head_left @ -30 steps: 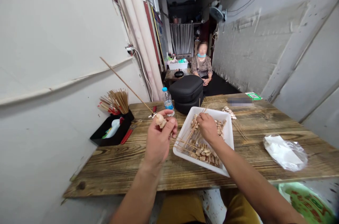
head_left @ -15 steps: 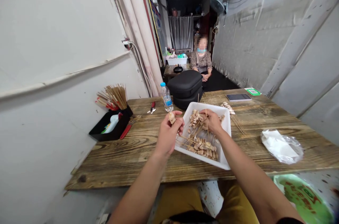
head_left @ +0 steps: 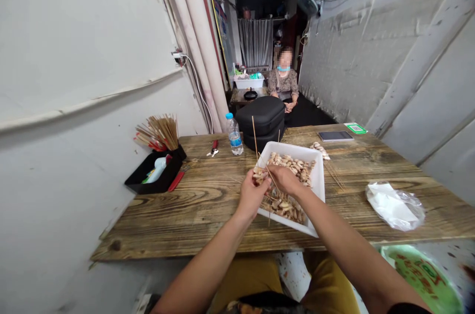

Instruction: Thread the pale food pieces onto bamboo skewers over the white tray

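My left hand (head_left: 253, 193) is closed around skewers of pale food pieces (head_left: 259, 174), at the left side of a white tray (head_left: 318, 170). Close beside it, my right hand (head_left: 284, 179) pinches thin wooden sticks that look like part of skewers. One bare stick (head_left: 254, 136) points up from between the hands. In the tray lie many more threaded skewers (head_left: 297, 165), with another group (head_left: 287, 209) near its front edge. The fingertips of both hands partly hide what they grip.
Behind the tray stand a water bottle (head_left: 234, 136) and a black case (head_left: 261, 118). A black box (head_left: 148, 180) with bundled sticks (head_left: 161, 133) is at left. Skewers (head_left: 321, 151), a phone (head_left: 336, 136) and a plastic bag (head_left: 395, 207) lie rightward. A person (head_left: 284, 81) sits beyond.
My right hand has come back left from the middle of the tray with skewer sticks. My left hand has shifted right and slightly down, so the two hands now meet.
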The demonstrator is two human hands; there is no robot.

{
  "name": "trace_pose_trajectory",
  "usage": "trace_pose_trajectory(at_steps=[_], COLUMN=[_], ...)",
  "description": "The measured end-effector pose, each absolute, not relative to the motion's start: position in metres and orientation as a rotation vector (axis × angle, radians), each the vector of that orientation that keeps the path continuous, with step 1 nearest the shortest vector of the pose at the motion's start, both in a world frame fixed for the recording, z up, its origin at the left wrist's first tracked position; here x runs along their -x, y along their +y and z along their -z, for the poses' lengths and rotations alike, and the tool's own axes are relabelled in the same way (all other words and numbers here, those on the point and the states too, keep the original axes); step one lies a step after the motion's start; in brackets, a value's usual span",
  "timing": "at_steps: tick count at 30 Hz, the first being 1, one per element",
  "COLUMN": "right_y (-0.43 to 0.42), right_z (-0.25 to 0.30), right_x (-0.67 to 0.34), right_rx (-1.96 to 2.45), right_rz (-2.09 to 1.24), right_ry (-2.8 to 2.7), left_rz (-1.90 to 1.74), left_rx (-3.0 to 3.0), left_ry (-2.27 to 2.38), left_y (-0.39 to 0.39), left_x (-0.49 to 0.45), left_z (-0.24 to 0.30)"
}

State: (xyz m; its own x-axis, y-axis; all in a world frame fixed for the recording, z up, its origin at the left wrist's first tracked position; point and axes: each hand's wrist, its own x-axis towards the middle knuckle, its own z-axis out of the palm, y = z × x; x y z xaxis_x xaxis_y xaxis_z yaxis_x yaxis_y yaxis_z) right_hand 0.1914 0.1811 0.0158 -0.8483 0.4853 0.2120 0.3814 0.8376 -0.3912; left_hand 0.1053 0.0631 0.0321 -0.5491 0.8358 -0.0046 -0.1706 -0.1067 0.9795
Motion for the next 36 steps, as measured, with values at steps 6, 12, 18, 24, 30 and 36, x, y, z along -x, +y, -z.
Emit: trace_pose_trajectory(at_steps=[6, 12, 18, 24, 30, 36], right_y=[0.181, 0.191, 0.189, 0.184, 0.179, 0.141], right_z=[-0.011, 0.003, -0.004, -0.008, -0.018, -0.043], right_x=[-0.191, -0.190, -0.190, -0.188, -0.195, -0.224], right_rx=[0.444, 0.432, 0.491, 0.529, 0.516, 0.423], right_rz=[-0.558, -0.579, -0.621, -0.672, -0.585, -0.463], right_ry=[-2.748, -2.559, -2.529, -2.565, -2.547, -2.875], left_rz=[-1.830, -1.893, -2.163, -2.185, -1.616, -1.337], left_rx=[-0.905, -0.867, -0.808, -0.870, -1.066, -1.358], left_ry=[1.502, 1.678, 1.771, 2.298, 2.488, 2.277], left_y=[0.057, 0.041, 0.020, -0.003, -0.008, -0.015], left_x=[-0.095, -0.078, -0.036, 0.021, 0.040, 0.058], left_z=[-0.029, -0.039, -0.051, 0.000, 0.075, 0.094])
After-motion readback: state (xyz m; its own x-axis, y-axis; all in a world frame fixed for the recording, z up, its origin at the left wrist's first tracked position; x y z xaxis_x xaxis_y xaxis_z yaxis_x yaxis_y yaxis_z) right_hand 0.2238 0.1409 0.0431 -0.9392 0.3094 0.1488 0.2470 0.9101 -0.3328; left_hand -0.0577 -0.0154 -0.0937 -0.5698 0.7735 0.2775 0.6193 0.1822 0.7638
